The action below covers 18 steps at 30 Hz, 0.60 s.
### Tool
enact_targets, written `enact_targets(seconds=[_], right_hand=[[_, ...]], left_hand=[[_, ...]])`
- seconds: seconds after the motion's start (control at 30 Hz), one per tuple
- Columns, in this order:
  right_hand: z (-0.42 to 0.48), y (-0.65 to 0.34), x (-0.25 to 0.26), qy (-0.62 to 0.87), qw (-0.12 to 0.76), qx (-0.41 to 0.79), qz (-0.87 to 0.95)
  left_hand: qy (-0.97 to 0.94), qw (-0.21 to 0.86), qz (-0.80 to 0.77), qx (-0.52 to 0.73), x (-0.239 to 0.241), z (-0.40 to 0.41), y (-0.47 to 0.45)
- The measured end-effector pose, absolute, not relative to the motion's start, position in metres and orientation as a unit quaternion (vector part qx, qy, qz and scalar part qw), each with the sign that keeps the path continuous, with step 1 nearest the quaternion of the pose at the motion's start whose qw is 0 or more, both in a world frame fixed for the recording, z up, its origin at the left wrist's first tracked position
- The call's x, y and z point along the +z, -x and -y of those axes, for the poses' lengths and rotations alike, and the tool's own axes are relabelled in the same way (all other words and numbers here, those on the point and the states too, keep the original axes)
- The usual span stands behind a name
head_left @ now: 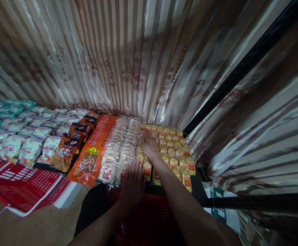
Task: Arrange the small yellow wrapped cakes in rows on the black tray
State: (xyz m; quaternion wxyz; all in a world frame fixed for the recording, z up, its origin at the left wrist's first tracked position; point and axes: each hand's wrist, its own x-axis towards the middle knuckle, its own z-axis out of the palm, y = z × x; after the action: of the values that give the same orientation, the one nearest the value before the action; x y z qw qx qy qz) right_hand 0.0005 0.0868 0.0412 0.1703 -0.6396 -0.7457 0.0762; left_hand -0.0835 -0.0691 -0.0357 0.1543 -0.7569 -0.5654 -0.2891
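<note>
My left hand (133, 179) lies with its fingers stretched out at the front edge of the shelf, against the front end of the clear-wrapped pale round snacks (126, 147). Farther back, my right hand (149, 141) rests flat, fingers extended, over the left side of several rows of small yellow packets with orange labels (173, 147). It covers some of those packets. Neither hand is closed around anything. Left of the pale snacks are flat orange bags (93, 150) of stick-shaped snacks.
Orange-and-black bags (66, 152), white snack bags (30, 150) and green packets (14, 107) continue leftward. A red basket (25, 186) stands below them at left, another red basket (149, 218) under my arms. Black posts (231, 78) and a striped plastic curtain (123, 51) bound the shelf.
</note>
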Motion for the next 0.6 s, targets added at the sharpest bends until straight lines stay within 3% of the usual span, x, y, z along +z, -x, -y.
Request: enact_targets(seconds=[0.13, 0.6], right_hand=[[-0.055, -0.009, 0.042, 0.619, 0.198, 0.034, 0.759], [0.014, -0.009, 0.025, 0.57, 0.168, -0.024, 0.804]], left_hand=[[0.765, 0.17, 0.547, -0.294, -0.034, 0.075, 0.09], [0.793, 0.18, 0.488, -0.318, -0.048, 0.098, 0.091]])
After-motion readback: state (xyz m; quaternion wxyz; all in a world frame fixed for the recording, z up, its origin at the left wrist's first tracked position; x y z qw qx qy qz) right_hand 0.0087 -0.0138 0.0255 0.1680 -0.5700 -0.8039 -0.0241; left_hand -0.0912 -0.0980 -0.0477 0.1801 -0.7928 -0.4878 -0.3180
